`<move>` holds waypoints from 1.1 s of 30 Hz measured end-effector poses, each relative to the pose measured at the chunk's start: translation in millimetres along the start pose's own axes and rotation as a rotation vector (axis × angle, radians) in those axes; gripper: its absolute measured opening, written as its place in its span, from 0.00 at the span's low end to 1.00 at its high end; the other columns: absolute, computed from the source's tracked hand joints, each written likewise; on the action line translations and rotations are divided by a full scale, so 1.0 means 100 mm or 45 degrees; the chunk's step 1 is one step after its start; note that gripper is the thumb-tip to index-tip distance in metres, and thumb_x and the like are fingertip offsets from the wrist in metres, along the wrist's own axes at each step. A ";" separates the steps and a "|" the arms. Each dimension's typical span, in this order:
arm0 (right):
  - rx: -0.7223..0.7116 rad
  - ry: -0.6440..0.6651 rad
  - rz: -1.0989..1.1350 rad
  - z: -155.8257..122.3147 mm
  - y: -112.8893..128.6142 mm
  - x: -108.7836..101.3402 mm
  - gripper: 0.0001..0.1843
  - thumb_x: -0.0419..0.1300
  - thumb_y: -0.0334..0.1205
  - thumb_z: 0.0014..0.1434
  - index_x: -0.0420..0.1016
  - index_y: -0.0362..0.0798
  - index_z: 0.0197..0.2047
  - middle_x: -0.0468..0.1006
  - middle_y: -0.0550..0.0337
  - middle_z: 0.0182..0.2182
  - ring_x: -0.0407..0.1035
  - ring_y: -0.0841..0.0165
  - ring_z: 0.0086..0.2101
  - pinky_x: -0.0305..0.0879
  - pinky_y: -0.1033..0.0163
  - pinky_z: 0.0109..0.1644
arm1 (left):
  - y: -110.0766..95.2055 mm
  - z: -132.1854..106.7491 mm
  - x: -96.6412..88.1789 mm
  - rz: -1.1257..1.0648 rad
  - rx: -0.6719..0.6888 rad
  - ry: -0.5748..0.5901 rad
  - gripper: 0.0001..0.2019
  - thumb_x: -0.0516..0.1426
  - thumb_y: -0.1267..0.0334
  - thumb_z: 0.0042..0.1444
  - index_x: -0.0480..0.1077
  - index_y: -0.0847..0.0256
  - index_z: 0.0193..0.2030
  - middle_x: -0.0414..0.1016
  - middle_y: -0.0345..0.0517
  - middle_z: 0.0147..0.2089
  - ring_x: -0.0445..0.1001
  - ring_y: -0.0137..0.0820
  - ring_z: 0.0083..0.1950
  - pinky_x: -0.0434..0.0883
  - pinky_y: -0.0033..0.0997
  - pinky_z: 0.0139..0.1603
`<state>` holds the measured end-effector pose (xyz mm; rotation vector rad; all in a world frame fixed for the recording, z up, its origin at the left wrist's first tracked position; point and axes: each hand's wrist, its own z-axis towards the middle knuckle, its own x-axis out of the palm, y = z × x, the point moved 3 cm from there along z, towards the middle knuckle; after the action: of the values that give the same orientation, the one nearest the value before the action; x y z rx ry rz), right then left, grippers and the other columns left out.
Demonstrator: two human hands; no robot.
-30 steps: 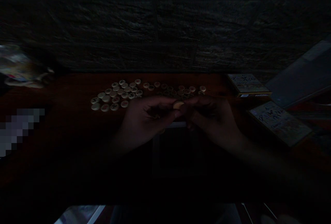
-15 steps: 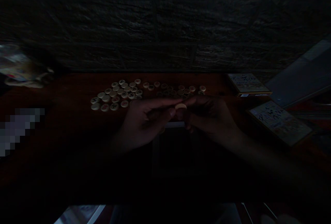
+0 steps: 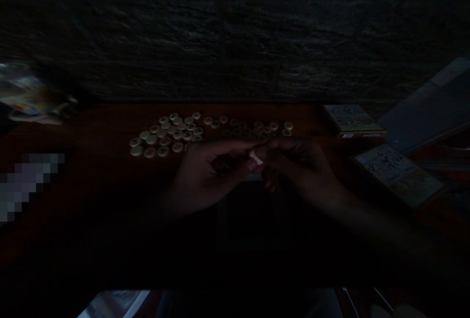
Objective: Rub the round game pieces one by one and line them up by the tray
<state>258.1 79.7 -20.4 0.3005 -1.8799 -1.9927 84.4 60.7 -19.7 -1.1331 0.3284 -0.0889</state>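
The scene is very dark. My left hand (image 3: 207, 173) and my right hand (image 3: 297, 169) meet above a dark red table (image 3: 99, 171). Between their fingertips they pinch one small round pale game piece (image 3: 256, 156), tilted on edge. Just beyond the hands lie several pale round pieces with dark or red marks: a dense cluster (image 3: 169, 134) at the left and a looser row (image 3: 253, 127) at the right. A dark flat item (image 3: 253, 210) lies under the hands; I cannot make it out.
Two flat printed boxes lie at the right, one (image 3: 350, 120) farther back and one (image 3: 398, 173) nearer. A crumpled bag (image 3: 31, 95) sits at the far left. A rough dark wall (image 3: 235, 34) rises behind the table. A pale sloping panel (image 3: 429, 107) stands at the far right.
The piece between my fingertips has turned from lying flat to tilted on edge and sits slightly lower. Both hands stay in nearly the same place.
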 end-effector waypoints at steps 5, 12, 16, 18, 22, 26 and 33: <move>-0.001 -0.009 0.037 0.00 0.00 0.00 0.14 0.74 0.49 0.55 0.84 0.45 0.32 0.81 0.61 0.24 0.73 0.74 0.20 0.73 0.71 0.23 | 0.00 0.01 -0.04 0.011 -0.111 -0.064 0.12 0.65 0.63 0.63 0.82 0.59 0.52 0.87 0.46 0.43 0.86 0.35 0.42 0.81 0.26 0.38; -0.020 0.043 0.055 0.00 -0.02 -0.01 0.14 0.77 0.45 0.51 0.84 0.45 0.36 0.83 0.62 0.26 0.73 0.74 0.20 0.73 0.71 0.23 | 0.01 0.02 -0.07 0.017 -0.099 -0.107 0.10 0.65 0.65 0.62 0.83 0.57 0.50 0.87 0.43 0.38 0.84 0.30 0.31 0.75 0.21 0.25; -0.016 0.059 0.046 0.00 -0.05 -0.02 0.13 0.78 0.39 0.49 0.84 0.45 0.37 0.82 0.64 0.25 0.73 0.76 0.20 0.73 0.73 0.23 | 0.00 0.00 -0.07 0.076 -0.089 -0.117 0.10 0.64 0.64 0.62 0.83 0.56 0.50 0.87 0.42 0.35 0.81 0.28 0.26 0.74 0.21 0.23; -0.013 0.062 0.032 0.00 -0.05 -0.02 0.13 0.78 0.39 0.50 0.84 0.45 0.38 0.81 0.64 0.25 0.72 0.76 0.20 0.72 0.73 0.23 | -0.01 0.00 -0.07 0.087 -0.070 -0.116 0.10 0.64 0.64 0.62 0.83 0.55 0.49 0.87 0.42 0.36 0.82 0.29 0.28 0.75 0.22 0.24; -0.050 0.062 0.015 0.00 -0.04 -0.02 0.12 0.77 0.41 0.53 0.84 0.45 0.37 0.81 0.64 0.25 0.73 0.76 0.20 0.72 0.72 0.23 | -0.05 0.02 -0.05 0.103 -0.009 -0.102 0.10 0.63 0.68 0.62 0.83 0.57 0.49 0.88 0.44 0.41 0.85 0.32 0.36 0.81 0.25 0.33; -0.025 0.045 0.006 0.01 -0.04 -0.03 0.11 0.75 0.41 0.55 0.84 0.43 0.38 0.83 0.61 0.28 0.74 0.75 0.21 0.73 0.72 0.24 | -0.06 0.03 -0.04 0.103 0.026 -0.094 0.11 0.63 0.71 0.62 0.83 0.59 0.49 0.88 0.45 0.43 0.86 0.32 0.38 0.82 0.25 0.37; -0.010 0.041 0.092 0.00 -0.06 -0.02 0.11 0.78 0.34 0.50 0.83 0.43 0.36 0.81 0.64 0.22 0.72 0.76 0.19 0.73 0.74 0.23 | -0.01 -0.01 -0.04 0.152 0.138 -0.023 0.16 0.62 0.72 0.62 0.81 0.58 0.55 0.86 0.46 0.50 0.86 0.35 0.45 0.84 0.27 0.44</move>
<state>259.4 80.6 -26.1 0.2573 -1.8369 -1.9357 80.2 60.7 -18.6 -1.0045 0.3704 0.0086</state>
